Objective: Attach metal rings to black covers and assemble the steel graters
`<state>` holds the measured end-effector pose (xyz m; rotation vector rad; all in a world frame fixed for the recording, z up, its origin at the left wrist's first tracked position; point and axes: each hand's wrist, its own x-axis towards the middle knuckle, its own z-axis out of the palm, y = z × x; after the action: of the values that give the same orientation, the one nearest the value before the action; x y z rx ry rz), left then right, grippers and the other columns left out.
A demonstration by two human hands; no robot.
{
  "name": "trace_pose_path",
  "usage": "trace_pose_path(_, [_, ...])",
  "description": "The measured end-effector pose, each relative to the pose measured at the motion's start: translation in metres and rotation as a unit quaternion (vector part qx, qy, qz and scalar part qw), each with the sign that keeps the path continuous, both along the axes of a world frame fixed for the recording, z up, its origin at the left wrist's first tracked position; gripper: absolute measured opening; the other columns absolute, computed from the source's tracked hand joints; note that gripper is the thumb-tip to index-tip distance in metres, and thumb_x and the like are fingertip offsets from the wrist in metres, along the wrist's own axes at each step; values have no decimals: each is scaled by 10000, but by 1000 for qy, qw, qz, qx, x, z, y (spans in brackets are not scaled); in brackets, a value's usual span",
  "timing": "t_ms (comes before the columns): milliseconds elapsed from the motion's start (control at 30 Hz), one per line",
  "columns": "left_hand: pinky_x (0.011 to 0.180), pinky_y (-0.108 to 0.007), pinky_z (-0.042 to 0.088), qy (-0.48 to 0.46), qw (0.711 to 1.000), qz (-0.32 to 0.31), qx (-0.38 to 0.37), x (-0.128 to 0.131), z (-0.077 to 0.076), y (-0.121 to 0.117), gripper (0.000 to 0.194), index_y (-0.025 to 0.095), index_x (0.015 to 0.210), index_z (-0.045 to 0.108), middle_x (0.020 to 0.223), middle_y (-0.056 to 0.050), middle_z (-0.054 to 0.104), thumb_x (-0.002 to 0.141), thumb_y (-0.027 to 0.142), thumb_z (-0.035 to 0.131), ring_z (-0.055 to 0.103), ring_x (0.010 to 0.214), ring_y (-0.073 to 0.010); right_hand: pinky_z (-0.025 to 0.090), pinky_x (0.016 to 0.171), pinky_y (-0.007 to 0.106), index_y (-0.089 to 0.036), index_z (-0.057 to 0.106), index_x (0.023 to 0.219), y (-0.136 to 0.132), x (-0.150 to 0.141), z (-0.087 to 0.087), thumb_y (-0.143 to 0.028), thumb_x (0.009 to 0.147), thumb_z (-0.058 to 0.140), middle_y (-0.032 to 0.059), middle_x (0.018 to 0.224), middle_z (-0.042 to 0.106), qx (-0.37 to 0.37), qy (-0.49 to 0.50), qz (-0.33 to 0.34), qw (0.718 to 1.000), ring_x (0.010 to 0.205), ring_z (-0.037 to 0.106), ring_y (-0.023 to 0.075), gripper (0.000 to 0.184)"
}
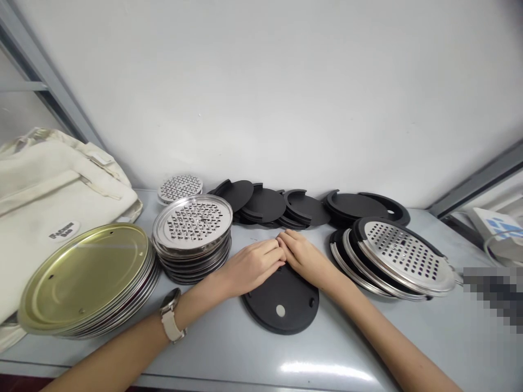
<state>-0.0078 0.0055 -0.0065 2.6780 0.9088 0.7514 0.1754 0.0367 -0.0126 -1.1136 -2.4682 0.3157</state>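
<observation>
Both hands meet at the far edge of a black round plate [267,307], which has a pale round spot or hole and small pegs near its rim. My left hand [258,264], with a watch on the wrist, has its fingers bent together over that edge. Beside it, my right hand [301,256] curls over the same edge, its fingertips close to those of the left. What the fingertips press on is hidden beneath them. Left of the hands stands a stack of metal grater discs [199,222]; several black discs with raised rims [263,204] lie behind.
Gold-coloured round lids [87,272] are stacked at the left, beside a cream cloth bag [61,179]. Black-rimmed grater plates [402,253] lean together at the right. A smaller grater disc [180,188] sits near the wall. All stand on a grey table [229,348].
</observation>
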Motion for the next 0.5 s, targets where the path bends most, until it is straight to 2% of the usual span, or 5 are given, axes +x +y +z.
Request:
trace_pose_path(333, [784, -275, 466, -3, 1000, -1, 12, 0, -2, 0, 207, 174, 976, 566, 930, -42, 558, 989, 206, 362, 571, 857, -155, 429, 655, 294, -206, 438, 740, -1, -1, 5, -153, 965, 334, 42, 770, 504, -12, -3, -3, 1000, 698, 493, 178, 253])
trace_pose_path(500, [784, -273, 458, 11, 1000, 4, 10, 0, -1, 0, 194, 169, 973, 560, 923, -40, 548, 987, 206, 370, 562, 857, -157, 433, 667, 312, -204, 431, 767, -4, -1, 5, -153, 966, 319, 55, 794, 501, -4, -36, -2, 999, 716, 489, 193, 234])
